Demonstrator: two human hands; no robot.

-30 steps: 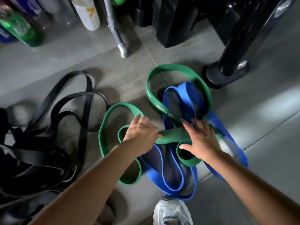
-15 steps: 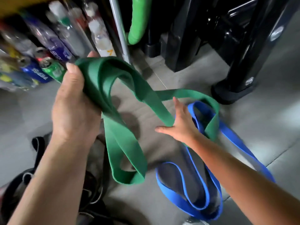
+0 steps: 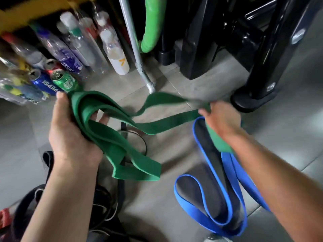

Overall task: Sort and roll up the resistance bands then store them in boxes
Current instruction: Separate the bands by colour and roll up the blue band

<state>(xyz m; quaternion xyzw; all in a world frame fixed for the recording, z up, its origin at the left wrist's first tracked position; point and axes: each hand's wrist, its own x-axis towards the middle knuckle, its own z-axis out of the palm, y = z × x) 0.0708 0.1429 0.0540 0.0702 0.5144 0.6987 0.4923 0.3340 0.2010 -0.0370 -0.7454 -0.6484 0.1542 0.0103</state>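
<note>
From the head view, the green band (image 3: 157,124) hangs in the air between both hands, its long axis running left to right across the floor (image 3: 157,198). The left hand (image 3: 70,130) grips a bunch of gathered folds, thumb on top and fingers curled underneath, and a loose loop droops below it. The right hand (image 3: 222,117), blurred, looks curled over the far end, with green showing again beneath the wrist. The span between them is slack and half twisted. Rolling likely starts from the bunched end, so the left hand is the nearer one and the rest lies to its right.

The band is a wide, flat, matte rubber strap, limp and prone to kinking. The blue band (image 3: 229,165), flat too and narrower, lies in long loops on the floor under the right forearm. Thin black bands (image 3: 120,186) lie tangled below the left hand. No box is in sight.
</note>
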